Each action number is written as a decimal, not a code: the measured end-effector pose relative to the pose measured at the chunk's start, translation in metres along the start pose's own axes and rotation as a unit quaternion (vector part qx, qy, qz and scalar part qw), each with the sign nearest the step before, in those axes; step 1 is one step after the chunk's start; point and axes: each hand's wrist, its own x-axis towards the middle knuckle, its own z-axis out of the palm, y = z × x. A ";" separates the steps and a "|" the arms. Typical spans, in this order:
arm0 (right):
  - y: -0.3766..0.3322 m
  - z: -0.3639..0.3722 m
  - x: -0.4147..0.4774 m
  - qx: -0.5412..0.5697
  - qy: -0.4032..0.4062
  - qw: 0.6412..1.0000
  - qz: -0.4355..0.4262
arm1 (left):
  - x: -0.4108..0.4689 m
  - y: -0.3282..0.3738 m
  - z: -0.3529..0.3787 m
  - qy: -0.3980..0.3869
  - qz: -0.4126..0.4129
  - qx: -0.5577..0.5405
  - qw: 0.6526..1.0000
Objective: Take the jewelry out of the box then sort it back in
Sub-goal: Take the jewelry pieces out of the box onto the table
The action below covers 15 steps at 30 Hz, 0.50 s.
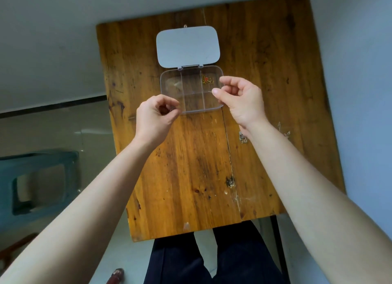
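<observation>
Both hands (156, 114) pinched above box (169, 86)

You've got soft, even daylight, faint shadows, mild glare on the lid (187, 46), and wide-angle bending at the edges.

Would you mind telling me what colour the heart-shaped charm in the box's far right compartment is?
Red, set among gold pieces; the head view shows it.

Worn wooden table (191, 167), pale walls (53, 39), teal stool (38, 177) beside
</observation>
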 end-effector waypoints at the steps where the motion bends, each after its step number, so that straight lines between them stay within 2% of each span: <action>1: 0.001 -0.006 -0.004 0.052 0.001 0.998 0.033 | -0.007 0.005 0.002 0.009 -0.013 -0.026 1.000; 3: 0.006 -0.017 -0.015 0.101 0.006 0.992 0.071 | -0.022 0.011 0.009 0.018 -0.034 -0.075 0.996; 6: 0.025 -0.029 -0.035 0.096 0.010 0.990 0.102 | -0.046 0.012 0.029 0.009 -0.050 -0.109 0.993; 15: 0.104 -0.038 -0.077 -0.076 -0.015 0.982 0.173 | -0.096 -0.034 0.087 -0.067 -0.164 0.014 0.984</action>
